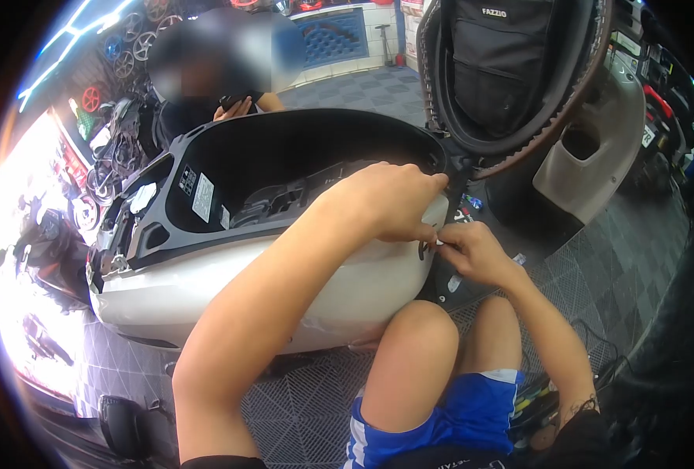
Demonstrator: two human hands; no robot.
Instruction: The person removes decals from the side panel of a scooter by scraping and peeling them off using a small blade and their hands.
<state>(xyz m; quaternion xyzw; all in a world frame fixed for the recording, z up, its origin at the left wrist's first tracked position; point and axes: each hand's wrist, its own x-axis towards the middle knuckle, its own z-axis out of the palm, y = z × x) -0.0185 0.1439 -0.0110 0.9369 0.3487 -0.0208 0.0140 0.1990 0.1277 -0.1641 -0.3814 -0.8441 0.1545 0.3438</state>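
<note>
A cream scooter body panel [359,285] curves round the scooter's open black storage compartment [253,156]. My left hand [406,202] is closed over the panel's front corner, fingers curled at the rim and thumb pointing down. Just beside that thumb, my right hand [476,250] pinches at the panel's front edge. A tiny whitish bit shows at its fingertips, too small to name. Below them, a dark slot-like opening or part sits on the panel edge, partly covered by my fingers.
The raised seat [593,74] carries a black bag [494,66] marked FAZZIO. Small tools [464,215] lie on the dark footboard. Behind the scooter, another person's hand [235,109] holds a dark object. Wheel rims [128,55] hang at the back left; cables lie at the right.
</note>
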